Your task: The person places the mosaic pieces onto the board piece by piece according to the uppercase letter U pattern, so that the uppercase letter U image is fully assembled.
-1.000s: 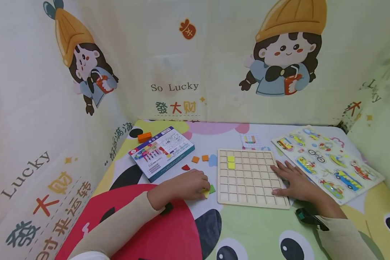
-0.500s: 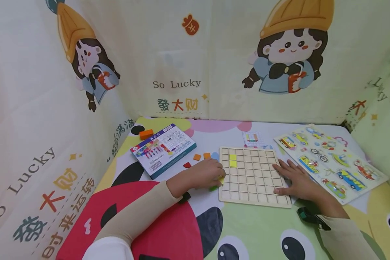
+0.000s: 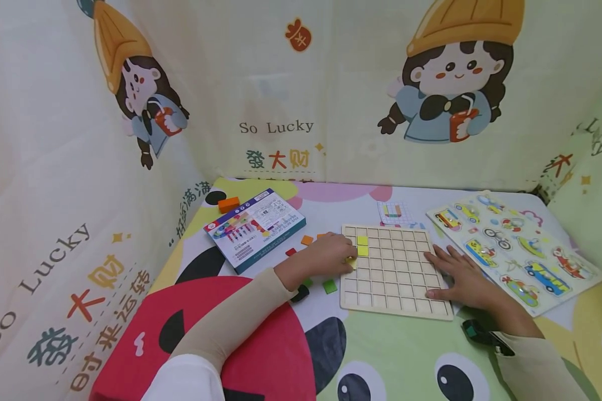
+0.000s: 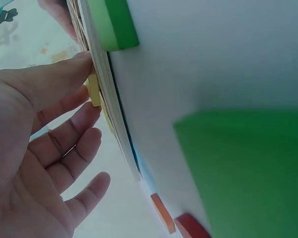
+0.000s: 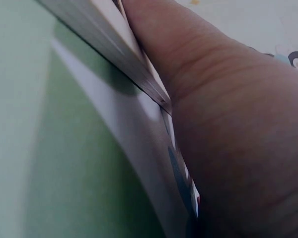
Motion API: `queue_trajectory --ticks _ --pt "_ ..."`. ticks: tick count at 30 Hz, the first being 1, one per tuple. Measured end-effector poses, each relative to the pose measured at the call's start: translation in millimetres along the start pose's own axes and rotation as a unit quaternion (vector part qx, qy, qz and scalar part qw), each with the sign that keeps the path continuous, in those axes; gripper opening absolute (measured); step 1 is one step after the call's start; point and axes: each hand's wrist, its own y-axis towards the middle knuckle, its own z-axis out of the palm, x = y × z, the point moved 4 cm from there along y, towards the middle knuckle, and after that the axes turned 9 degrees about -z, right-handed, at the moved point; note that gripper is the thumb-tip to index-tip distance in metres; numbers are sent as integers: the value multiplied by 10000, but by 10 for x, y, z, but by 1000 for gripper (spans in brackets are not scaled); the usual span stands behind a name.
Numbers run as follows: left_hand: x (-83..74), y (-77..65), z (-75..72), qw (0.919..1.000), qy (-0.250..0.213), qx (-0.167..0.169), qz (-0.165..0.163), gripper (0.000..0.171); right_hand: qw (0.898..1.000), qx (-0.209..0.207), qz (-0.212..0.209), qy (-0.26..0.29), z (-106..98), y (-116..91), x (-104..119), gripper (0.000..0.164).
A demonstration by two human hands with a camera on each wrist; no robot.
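A wooden grid board (image 3: pixel 393 281) lies on the table, with two yellow square tiles (image 3: pixel 363 245) in its upper left cells. My left hand (image 3: pixel 331 256) is over the board's left edge. Its thumb and a fingertip pinch a small yellow tile (image 4: pixel 94 90), seen edge-on in the left wrist view, while the other fingers are spread. My right hand (image 3: pixel 464 281) rests along the board's right edge with the fingers spread. In the right wrist view, the base of the hand hides most of the board there. A green tile (image 3: pixel 329 286) lies just left of the board.
Orange tiles (image 3: pixel 307 240) and a red piece (image 3: pixel 291 252) lie beyond my left forearm. A printed box (image 3: pixel 255 228) is at the left, with an orange block (image 3: pixel 228 205) behind it. A patterned card (image 3: pixel 393 213) lies behind the board, and a picture puzzle board (image 3: pixel 514 250) at the right.
My left hand has moved right and slightly away from me with the yellow tile, from beside the board to over its left edge, uncovering the green tile. My right hand stays in place.
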Motion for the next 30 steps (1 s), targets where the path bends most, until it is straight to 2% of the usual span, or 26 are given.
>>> queue_trajectory --ticks 6,17,24,30 --pt "-15 102 -15 9999 -119 5 -98 28 10000 -1 20 12 -25 7 14 103" --pt "-92 221 13 9998 -146 87 109 24 10000 4 -11 -65 -21 -11 43 101" --pt "-118 275 33 9994 -238 207 119 20 10000 -33 -24 -72 35 -7 -16 102" --pt "-121 311 17 9996 -203 180 118 26 9999 -77 -57 -125 21 10 -11 102"
